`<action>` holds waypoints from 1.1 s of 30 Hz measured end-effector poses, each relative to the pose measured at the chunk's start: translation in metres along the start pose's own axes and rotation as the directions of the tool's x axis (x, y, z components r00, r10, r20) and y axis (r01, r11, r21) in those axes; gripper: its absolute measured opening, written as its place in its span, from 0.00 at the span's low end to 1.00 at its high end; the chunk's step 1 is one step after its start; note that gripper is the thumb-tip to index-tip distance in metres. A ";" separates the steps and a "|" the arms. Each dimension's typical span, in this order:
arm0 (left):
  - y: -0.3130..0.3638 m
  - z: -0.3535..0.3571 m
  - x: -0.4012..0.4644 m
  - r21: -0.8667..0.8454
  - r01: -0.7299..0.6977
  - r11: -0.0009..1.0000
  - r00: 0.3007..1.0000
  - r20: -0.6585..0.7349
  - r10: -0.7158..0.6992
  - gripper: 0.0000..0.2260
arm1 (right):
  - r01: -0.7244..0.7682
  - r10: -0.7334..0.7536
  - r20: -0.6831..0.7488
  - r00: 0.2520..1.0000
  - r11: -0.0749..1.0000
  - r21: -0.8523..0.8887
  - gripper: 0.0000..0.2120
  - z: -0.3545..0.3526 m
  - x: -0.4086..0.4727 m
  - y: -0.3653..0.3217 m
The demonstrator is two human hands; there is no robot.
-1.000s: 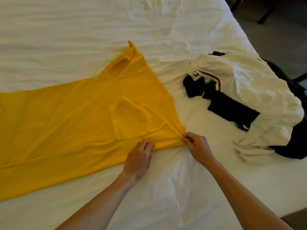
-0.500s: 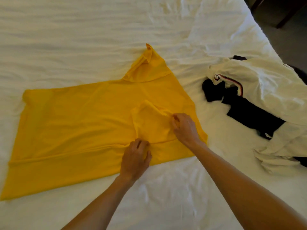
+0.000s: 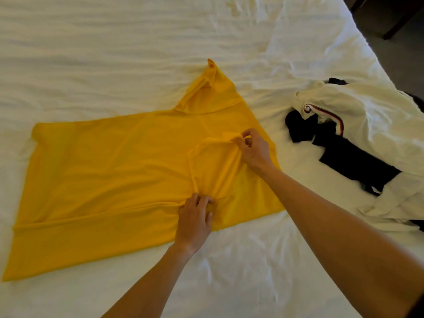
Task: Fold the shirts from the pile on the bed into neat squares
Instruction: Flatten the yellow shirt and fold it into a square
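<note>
1. Head camera, looking down: a bed (image 3: 114,42) covered in a wrinkled white sheet fills nearly the whole picture, with its right edge running diagonally down the upper right corner and dark floor beyond it.
2. A yellow shirt (image 3: 103,168) lies spread flat across the middle of the bed, its hem toward the left and its shoulders toward the right. The far sleeve (image 3: 206,92) sticks out toward the top of the picture, with its tip curled up. The near sleeve (image 3: 213,161) is folded inward so that it lies on top of the shirt's body. A long crease runs along the near side of the shirt.
3. The pile of shirts (image 3: 367,138) sits at the right side of the bed, well apart from the yellow one. It is crumpled: a white shirt (image 3: 378,125) with a thin red and dark stripe lies on top, and a black shirt (image 3: 351,166) shows from under it.
4. Two bare forearms reach in from the bottom edge.
5. The right hand (image 3: 254,150) rests on the yellow shirt near its shoulder end, fingers curled, pinching the bunched edge of the folded sleeve.
6. The left hand (image 3: 195,221) rests at the near side of the yellow shirt, at the base of the folded sleeve. Its fingertips (image 3: 202,199) are bent and gather a small bunch of cloth where the crease meets the sleeve.
</note>
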State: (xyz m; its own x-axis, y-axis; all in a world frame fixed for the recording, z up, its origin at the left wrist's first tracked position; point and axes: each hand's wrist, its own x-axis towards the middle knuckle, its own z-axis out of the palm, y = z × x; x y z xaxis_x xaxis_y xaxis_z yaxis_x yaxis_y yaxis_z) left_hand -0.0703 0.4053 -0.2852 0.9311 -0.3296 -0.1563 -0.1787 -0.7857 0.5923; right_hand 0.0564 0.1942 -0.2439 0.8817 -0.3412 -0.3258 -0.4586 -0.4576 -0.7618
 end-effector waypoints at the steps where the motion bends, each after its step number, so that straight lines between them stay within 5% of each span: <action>1: 0.001 0.001 -0.001 -0.008 0.004 1.000 1.000 -0.023 -0.004 0.17 | -0.004 0.004 -0.018 1.000 1.000 0.029 0.11 0.001 -0.003 0.002; 7: 0.000 -0.011 0.015 -0.051 0.297 0.954 0.889 -0.350 -0.296 0.21 | -0.117 0.116 0.019 0.993 0.993 0.028 0.16 -0.007 -0.013 0.019; 11: -0.007 -0.026 0.049 0.020 0.473 0.881 0.878 -0.094 -0.469 0.16 | -0.118 0.140 0.112 0.984 0.976 -0.181 0.16 -0.026 -0.022 0.034; 15: -0.012 -0.041 0.073 -0.166 0.503 0.848 0.860 0.005 -0.510 0.04 | -0.030 0.040 0.036 0.999 0.969 -0.247 0.06 -0.035 -0.031 0.052; 18: -0.014 -0.040 0.073 -0.174 0.473 0.864 0.874 -0.027 -0.485 0.10 | -0.039 0.030 -0.070 0.997 0.991 -0.130 0.11 -0.033 -0.043 0.055; 21: -0.012 -0.029 0.065 -0.098 0.434 0.896 0.895 -0.065 -0.441 0.19 | -0.041 0.027 -0.064 0.998 0.971 -0.237 0.18 -0.027 -0.061 0.058; 24: -0.016 -0.025 0.061 -0.105 0.411 0.906 0.903 -0.090 -0.420 0.13 | -0.067 0.042 -0.070 0.997 0.904 -0.422 0.17 -0.030 -0.074 0.072; 27: -0.025 -0.026 0.060 -0.212 0.373 0.903 0.918 -0.055 -0.392 0.09 | -0.087 0.042 -0.118 0.992 0.908 -0.409 0.14 -0.034 -0.081 0.086; 31: -0.019 -0.025 0.037 -0.166 0.187 0.968 0.940 -0.257 -0.225 0.18 | 0.074 -0.263 -0.239 0.935 0.802 -0.593 0.25 -0.007 -0.111 0.085; 33: -0.012 -0.018 0.016 -0.114 0.134 0.984 0.913 -0.371 -0.167 0.21 | 0.339 -0.447 -0.065 0.892 0.758 -0.557 0.27 0.022 -0.133 0.072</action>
State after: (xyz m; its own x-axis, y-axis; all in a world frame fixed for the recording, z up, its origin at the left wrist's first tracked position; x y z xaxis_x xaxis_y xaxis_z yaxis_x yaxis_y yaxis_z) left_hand -0.0479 0.4188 -0.2805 0.9984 0.0245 0.0517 -0.0151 -0.7580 0.6520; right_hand -0.0912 0.2242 -0.2678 0.9845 -0.1529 0.0859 -0.1101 -0.9201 -0.3759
